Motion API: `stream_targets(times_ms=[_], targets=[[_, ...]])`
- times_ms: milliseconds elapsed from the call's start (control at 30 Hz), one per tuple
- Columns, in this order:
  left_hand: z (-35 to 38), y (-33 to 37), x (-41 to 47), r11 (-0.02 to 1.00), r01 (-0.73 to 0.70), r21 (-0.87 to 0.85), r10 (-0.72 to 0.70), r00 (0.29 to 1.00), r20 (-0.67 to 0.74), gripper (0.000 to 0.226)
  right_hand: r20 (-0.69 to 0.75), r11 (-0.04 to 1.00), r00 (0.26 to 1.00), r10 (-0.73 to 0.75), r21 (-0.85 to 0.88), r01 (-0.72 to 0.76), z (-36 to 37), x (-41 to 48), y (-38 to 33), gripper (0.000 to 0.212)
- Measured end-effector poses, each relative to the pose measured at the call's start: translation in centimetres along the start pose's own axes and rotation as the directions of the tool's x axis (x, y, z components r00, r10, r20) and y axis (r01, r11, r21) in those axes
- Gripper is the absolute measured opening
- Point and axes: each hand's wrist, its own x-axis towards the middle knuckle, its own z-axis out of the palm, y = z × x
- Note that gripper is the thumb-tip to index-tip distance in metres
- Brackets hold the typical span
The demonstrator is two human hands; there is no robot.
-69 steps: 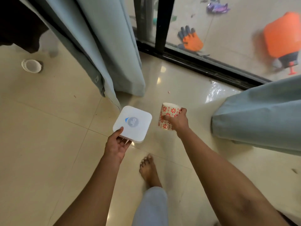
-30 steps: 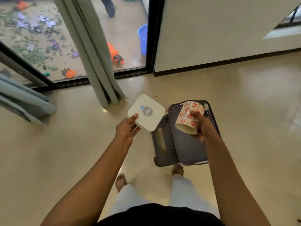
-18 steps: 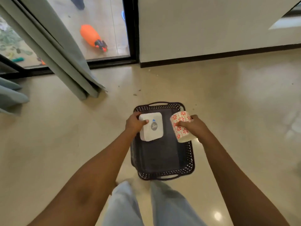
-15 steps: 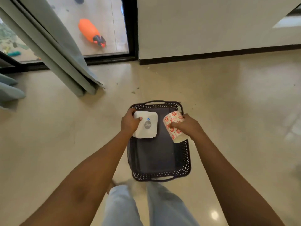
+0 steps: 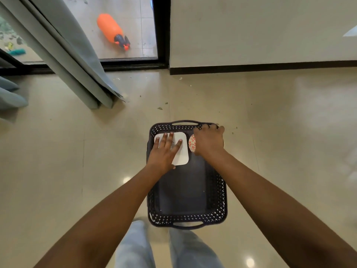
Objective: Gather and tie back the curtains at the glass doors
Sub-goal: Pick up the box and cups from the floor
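Fingers in basket, curtain well apart

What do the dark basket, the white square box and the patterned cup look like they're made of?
The basket looks like moulded plastic: dark, matt, with a regular lattice of holes and moulded-in handles. The white box under the left hand seems smooth hard plastic with rounded corners. The cup, mostly covered by the right hand, could be paper or ceramic; its red print alone doesn't settle it.

Box and cup in basket (curtain far-left).
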Motion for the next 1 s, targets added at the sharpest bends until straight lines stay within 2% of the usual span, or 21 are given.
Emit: stream_targets(times_ms=[100, 233, 300, 367, 400, 467, 533, 567, 667, 800, 1000], targets=[[-0.3, -0.4, 0.3, 0.998, -0.031, 0.058, 0.03, 0.999, 0.015, 0.098, -0.089, 0.979, 0.989, -0.118, -0.175, 0.101, 0.6, 0.6, -0.7, 0.041], [0.3, -1.0, -0.3, 0.997, -0.007, 0.074, 0.007, 1.0, 0.001, 0.09, -0.047, 0.893, 0.956, -0.289, -0.374, 0.251, 3.0, 0.6, -1.2, 0.051], [0.5, -0.8, -0.5, 0.998, 0.0, 0.066, 0.001, 1.0, -0.016, 0.087, -0.05, 0.865, 0.932, -0.358, -0.395, 0.311, 4.3, 0.3, -1.3, 0.053], [0.7, -0.6, -0.7, 0.998, 0.003, 0.06, -0.001, 0.999, -0.032, 0.086, -0.116, 0.882, 0.908, -0.403, -0.314, 0.351, 5.1, -0.4, -1.1, 0.058], [0.8, -0.6, -0.9, 0.998, 0.001, 0.061, 0.001, 0.999, -0.032, 0.086, -0.172, 0.909, 0.905, -0.389, -0.233, 0.346, 5.3, -0.8, -0.9, 0.063], [1.0, -0.8, -1.0, 0.998, -0.014, 0.061, 0.015, 1.0, -0.024, 0.086, -0.261, 0.966, 0.932, -0.249, 0.0, 0.259, 5.7, -1.5, 0.1, 0.079], [1.1, -1.1, -1.0, 0.998, -0.036, 0.045, 0.036, 0.999, -0.013, 0.088, -0.224, 0.959, 0.97, -0.098, 0.239, 0.152, 6.2, -1.7, 1.4, 0.09], [1.0, -1.1, -1.0, 0.998, -0.05, 0.042, 0.05, 0.999, -0.001, 0.088, -0.203, 0.94, 0.977, -0.067, 0.317, 0.13, 6.4, -1.6, 1.9, 0.092], [1.0, -1.2, -1.1, 0.997, -0.064, 0.053, 0.063, 0.998, 0.003, 0.088, -0.208, 0.911, 0.977, -0.039, 0.394, 0.12, 7.0, -1.0, 2.3, 0.091], [1.4, -0.7, -1.5, 0.999, -0.041, -0.005, 0.041, 0.999, -0.01, 0.087, -0.206, 0.851, 0.966, 0.156, 0.525, -0.026, 7.5, -1.3, 1.6, 0.089], [1.3, -0.6, -1.6, 0.999, -0.021, -0.034, 0.021, 1.0, -0.01, 0.088, -0.123, 0.83, 0.968, 0.219, 0.544, -0.119, 7.1, -1.5, 0.8, 0.093]])
